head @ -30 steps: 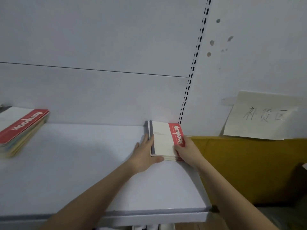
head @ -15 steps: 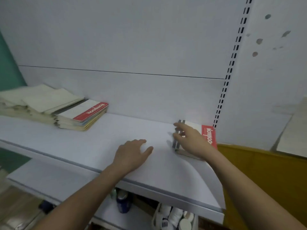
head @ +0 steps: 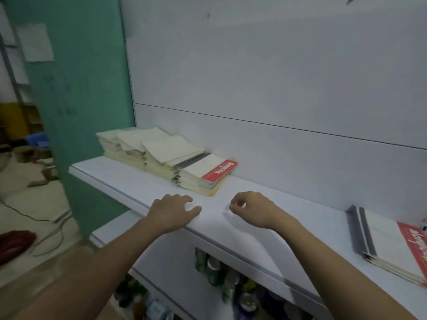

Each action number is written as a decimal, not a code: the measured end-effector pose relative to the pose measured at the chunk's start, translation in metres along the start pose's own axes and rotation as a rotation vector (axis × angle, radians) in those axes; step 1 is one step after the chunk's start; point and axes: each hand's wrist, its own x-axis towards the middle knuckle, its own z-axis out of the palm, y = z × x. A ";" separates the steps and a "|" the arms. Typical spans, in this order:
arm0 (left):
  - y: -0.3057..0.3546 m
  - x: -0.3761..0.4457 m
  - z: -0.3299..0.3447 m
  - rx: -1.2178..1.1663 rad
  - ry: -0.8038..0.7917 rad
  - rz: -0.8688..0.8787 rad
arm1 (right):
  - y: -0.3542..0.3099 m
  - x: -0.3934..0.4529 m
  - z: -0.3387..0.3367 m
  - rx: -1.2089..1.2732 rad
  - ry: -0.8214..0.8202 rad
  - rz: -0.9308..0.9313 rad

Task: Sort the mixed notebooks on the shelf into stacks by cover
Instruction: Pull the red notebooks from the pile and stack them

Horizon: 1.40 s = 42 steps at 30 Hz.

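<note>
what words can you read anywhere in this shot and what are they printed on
"Notebook": white letters on the red band of the top notebook in the left pile, seen upside down.
"Note...": same red band on the right stack, cut off by the frame edge.
Papers on the green wall: too blurred to read.

White shelf (head: pixel 265 218), green pillar (head: pixel 80 88) — cream notebooks (head: pixel 150 148) far left, white ones with a red band (head: pixel 219 170) beside them and at the right edge (head: pixel 392 245).

White shelf (head: pixel 265 218), mixed notebook pile (head: pixel 166 158) at left, red-banded notebook stack (head: pixel 392 245) at right
</note>
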 end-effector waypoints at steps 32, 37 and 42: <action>-0.121 0.245 -0.034 -0.006 0.050 0.556 | -0.071 0.220 0.076 -0.363 0.197 0.172; -0.119 0.253 -0.048 -0.416 -0.007 0.532 | -0.099 0.213 0.064 0.084 0.384 0.233; -0.118 0.273 -0.076 -1.349 -0.766 0.136 | -0.146 0.214 0.059 0.212 0.529 0.125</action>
